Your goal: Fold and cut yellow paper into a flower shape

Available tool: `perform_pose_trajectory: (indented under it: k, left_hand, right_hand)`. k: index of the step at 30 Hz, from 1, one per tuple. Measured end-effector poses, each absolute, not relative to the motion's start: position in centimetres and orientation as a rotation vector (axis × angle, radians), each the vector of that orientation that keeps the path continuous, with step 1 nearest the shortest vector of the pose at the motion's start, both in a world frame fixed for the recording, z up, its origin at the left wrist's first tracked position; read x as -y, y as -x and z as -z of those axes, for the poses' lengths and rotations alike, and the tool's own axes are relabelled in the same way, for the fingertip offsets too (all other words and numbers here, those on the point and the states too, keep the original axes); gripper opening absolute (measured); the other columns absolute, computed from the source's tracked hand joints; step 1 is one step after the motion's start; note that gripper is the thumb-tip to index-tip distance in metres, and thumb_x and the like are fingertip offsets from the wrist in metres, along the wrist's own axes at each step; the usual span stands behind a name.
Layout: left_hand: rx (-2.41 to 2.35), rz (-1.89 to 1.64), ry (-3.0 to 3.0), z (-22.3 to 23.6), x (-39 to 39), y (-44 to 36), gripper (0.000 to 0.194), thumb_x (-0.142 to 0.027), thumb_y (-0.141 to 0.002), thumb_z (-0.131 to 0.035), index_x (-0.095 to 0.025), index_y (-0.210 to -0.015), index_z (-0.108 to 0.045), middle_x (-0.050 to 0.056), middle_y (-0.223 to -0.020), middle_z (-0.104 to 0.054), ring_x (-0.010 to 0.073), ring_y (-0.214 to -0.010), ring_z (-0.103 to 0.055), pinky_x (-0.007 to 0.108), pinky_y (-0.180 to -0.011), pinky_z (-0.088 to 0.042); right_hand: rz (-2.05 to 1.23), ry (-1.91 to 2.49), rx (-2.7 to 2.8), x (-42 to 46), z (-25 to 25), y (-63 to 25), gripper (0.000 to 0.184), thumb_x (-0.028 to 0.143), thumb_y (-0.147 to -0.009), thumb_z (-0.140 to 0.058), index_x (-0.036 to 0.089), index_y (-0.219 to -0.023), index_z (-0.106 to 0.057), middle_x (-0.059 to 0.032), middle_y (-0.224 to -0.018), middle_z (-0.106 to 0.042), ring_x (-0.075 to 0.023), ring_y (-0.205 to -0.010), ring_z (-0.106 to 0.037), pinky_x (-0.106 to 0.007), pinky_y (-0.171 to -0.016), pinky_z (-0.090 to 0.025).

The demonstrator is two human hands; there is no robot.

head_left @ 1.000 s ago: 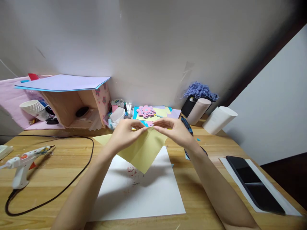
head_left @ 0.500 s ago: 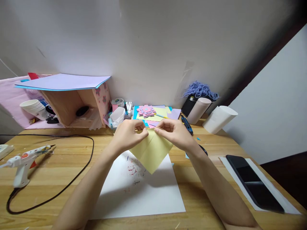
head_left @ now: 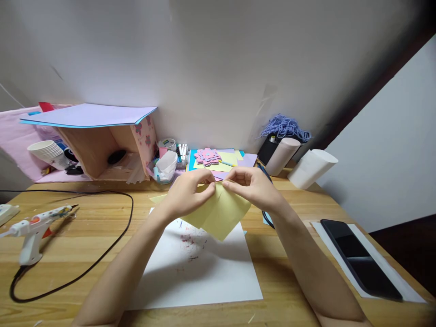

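Yellow sheet: lower corner swung toward 3 o'clock and slightly up since half a second ago; a pale tip shows again past our left wrist.
Left hand: thumb and fingers pinched narrow on the sheet's upper edge, at its 11 o'clock.
Right hand: likewise pinched on that edge, at 1 o'clock; we note our two thumbs close together.
Sheet's place: hanging from our hands, above the desk, its point toward 6 o'clock.
White sheet: flat on the desk, at 6 o'clock from the yellow one; red and dark marks, our shadow across it.
Paper flower: pink, layered, between 11 and 12, on coloured papers.
Box: 10 o'clock, open-fronted, lilac board on top.
Glue gun: 9 o'clock, black cord looping toward us.
Yarn: purple tangle, between 1 and 2.
Phone: near 4, dark-screened.
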State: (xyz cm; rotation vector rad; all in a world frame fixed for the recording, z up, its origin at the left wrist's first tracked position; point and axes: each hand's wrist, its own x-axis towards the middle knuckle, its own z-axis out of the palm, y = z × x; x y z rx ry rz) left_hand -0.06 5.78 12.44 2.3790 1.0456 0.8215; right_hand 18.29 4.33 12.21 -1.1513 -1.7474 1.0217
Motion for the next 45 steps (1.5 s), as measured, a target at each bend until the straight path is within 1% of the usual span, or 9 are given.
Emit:
perform_pose_trajectory:
  k: [4,13,21,31,35,37,39,41,45]
  left_hand:
    - [-1.083,-0.844,-2.366,-12.3,-6.2,0.1,0.014,-0.022,-0.078,-0.041,-0.017,-0.068,-0.05,0.0,-0.074,-0.057,0.013,-0.07,-0.049,0.023,-0.061,-0.037]
    - [-1.096,-0.812,-2.385,-13.4,-6.7,1.8,0.015,-0.02,-0.077,-0.039,-0.017,-0.063,-0.045,-0.001,-0.067,-0.048,0.0116,-0.065,-0.043,0.022,-0.058,-0.034]
    - [-1.166,-0.851,-2.379,-14.4,-7.1,3.8,0.014,-0.02,-0.074,-0.039,-0.017,-0.061,-0.043,-0.001,-0.063,-0.045,0.0108,-0.062,-0.041,0.021,-0.055,-0.033]
    - [-1.316,-0.944,-2.353,-15.0,-8.0,7.0,0.016,-0.025,-0.074,-0.043,-0.017,-0.063,-0.051,-0.001,-0.062,-0.052,0.011,-0.062,-0.047,0.021,-0.057,-0.037]
    - [-1.362,-1.043,-2.299,-15.2,-7.7,6.9,0.019,-0.03,-0.077,-0.045,-0.017,-0.068,-0.056,0.001,-0.07,-0.059,0.0131,-0.068,-0.052,0.022,-0.064,-0.04]
    - [-1.263,-0.983,-2.293,-14.9,-7.3,5.5,0.023,-0.035,-0.078,-0.045,-0.017,-0.079,-0.06,0.004,-0.082,-0.063,0.0149,-0.076,-0.055,0.024,-0.068,-0.041]
    - [-1.097,-0.785,-2.288,-14.0,-6.8,3.6,0.027,-0.038,-0.077,-0.048,-0.019,-0.092,-0.061,0.006,-0.094,-0.063,0.0168,-0.085,-0.056,0.026,-0.074,-0.043]
    - [-0.967,-0.587,-2.272,-12.5,-6.7,1.7,0.032,-0.041,-0.073,-0.055,-0.019,-0.095,-0.06,0.006,-0.091,-0.064,0.0179,-0.083,-0.057,0.029,-0.072,-0.044]
    - [-0.945,-0.421,-2.218,-9.4,-6.9,-1.1,0.031,-0.047,-0.07,-0.056,-0.017,-0.075,-0.061,0.003,-0.074,-0.062,0.0151,-0.066,-0.054,0.025,-0.056,-0.04]
  right_hand:
    - [-0.968,1.158,1.738,-4.4,-12.4,-18.8,0.015,0.031,-0.072,-0.059,0.016,-0.07,-0.06,-0.0028,-0.071,-0.062,-0.0147,-0.067,-0.058,-0.024,-0.057,-0.043]
    - [-0.922,1.232,1.639,-4.7,-13.5,-21.4,0.025,0.04,-0.068,-0.063,0.015,-0.069,-0.059,-0.0034,-0.066,-0.06,-0.0154,-0.062,-0.056,-0.024,-0.051,-0.042]
    - [-0.849,1.271,1.567,-4.7,-14.0,-23.8,0.022,0.041,-0.067,-0.065,0.019,-0.068,-0.061,-0.0025,-0.065,-0.059,-0.0142,-0.057,-0.054,-0.024,-0.047,-0.04]
    - [-0.793,1.318,1.508,-4.7,-14.3,-26.9,0.02,0.041,-0.066,-0.067,0.021,-0.067,-0.064,-0.0021,-0.065,-0.061,-0.0149,-0.057,-0.056,-0.026,-0.048,-0.039]
    - [-0.832,1.344,1.598,-4.7,-14.4,-27.2,0.022,0.041,-0.065,-0.067,0.02,-0.07,-0.066,-0.0034,-0.069,-0.064,-0.0166,-0.062,-0.059,-0.026,-0.051,-0.042]
    - [-0.895,1.343,1.68,-4.8,-14.3,-26.6,0.023,0.041,-0.064,-0.068,0.019,-0.071,-0.067,-0.0044,-0.072,-0.065,-0.0181,-0.067,-0.06,-0.025,-0.053,-0.044]
    - [-0.966,1.329,1.74,-5.0,-14.1,-25.8,0.026,0.043,-0.064,-0.067,0.018,-0.072,-0.068,-0.0052,-0.073,-0.066,-0.0192,-0.069,-0.061,-0.025,-0.054,-0.044]
    - [-1.003,1.313,1.747,-5.1,-13.7,-25.1,0.029,0.044,-0.064,-0.067,0.017,-0.073,-0.068,-0.0055,-0.073,-0.067,-0.0193,-0.068,-0.061,-0.025,-0.053,-0.044]
    - [-0.97,1.288,1.656,-5.3,-12.4,-24.7,0.031,0.045,-0.066,-0.064,0.016,-0.076,-0.067,-0.0053,-0.075,-0.067,-0.018,-0.068,-0.061,-0.025,-0.055,-0.045]
